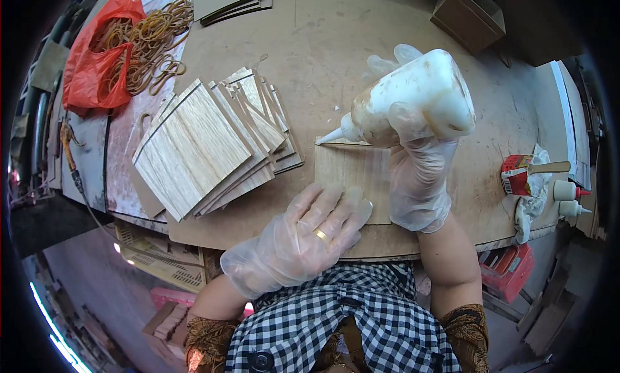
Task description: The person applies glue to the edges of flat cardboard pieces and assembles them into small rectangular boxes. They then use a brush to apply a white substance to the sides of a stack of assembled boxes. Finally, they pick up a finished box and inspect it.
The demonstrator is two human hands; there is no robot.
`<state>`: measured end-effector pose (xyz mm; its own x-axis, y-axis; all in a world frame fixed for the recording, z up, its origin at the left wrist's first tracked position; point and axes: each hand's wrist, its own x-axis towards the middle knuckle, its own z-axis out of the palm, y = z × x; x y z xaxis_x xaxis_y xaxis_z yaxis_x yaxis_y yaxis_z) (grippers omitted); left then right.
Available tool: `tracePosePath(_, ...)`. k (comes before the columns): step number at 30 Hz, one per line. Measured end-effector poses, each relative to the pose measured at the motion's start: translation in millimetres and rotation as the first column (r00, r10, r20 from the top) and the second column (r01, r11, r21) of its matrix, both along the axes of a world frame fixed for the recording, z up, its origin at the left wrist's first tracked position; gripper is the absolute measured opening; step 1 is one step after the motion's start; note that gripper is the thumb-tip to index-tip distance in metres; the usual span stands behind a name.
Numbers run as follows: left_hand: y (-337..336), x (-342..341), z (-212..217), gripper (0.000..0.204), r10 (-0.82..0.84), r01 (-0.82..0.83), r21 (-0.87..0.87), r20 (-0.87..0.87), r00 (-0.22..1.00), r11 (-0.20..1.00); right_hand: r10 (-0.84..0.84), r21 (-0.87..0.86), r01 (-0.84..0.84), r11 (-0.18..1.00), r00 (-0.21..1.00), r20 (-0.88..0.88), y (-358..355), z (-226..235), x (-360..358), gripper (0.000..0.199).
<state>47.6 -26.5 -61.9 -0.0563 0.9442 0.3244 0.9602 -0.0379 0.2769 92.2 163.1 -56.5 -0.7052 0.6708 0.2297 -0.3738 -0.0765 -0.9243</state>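
Observation:
My right hand (pixel 421 179), in a clear plastic glove, is wrapped round a white glue bottle (pixel 420 92) that is tilted nozzle-down to the left. The nozzle tip meets the far left corner of a thin wooden panel (pixel 352 166), along its dark grooved far edge. My left hand (pixel 307 228), gloved as well, lies with outstretched fingers on the near part of this panel. To the left, a fanned stack of similar wood-grain panels (pixel 194 147) rests on the brown work board (pixel 310 57). Part of the panel under my hands is hidden.
An orange-red plastic bag (pixel 97 70) with rubber bands (pixel 152 47) lies at far left. Brown boards (pixel 229 2) sit at the back, an open box (pixel 468 18) at back right. A red tub (pixel 516 175) with a brush and two small bottles (pixel 568 199) stand at right.

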Motion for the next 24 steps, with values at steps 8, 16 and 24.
tracePosePath(8,2.9,0.0,-3.6,0.049,-0.014,0.014,-0.008,0.078,0.997,1.0,0.015,-0.007,-0.016,1.0,0.999,-0.041,-0.1,2.9,-3.3,0.075)
tracePosePath(16,5.4,-1.2,-1.2,0.05,-0.027,0.031,-0.03,0.104,0.994,0.999,0.072,-0.054,-0.078,0.995,0.992,-0.107,5.1,5.7,1.5,0.067)
tracePosePath(24,6.9,-2.5,0.0,0.051,-0.038,0.041,-0.029,0.114,0.993,0.999,-0.045,-0.047,0.042,0.998,0.997,-0.06,14.0,5.1,10.1,0.064)
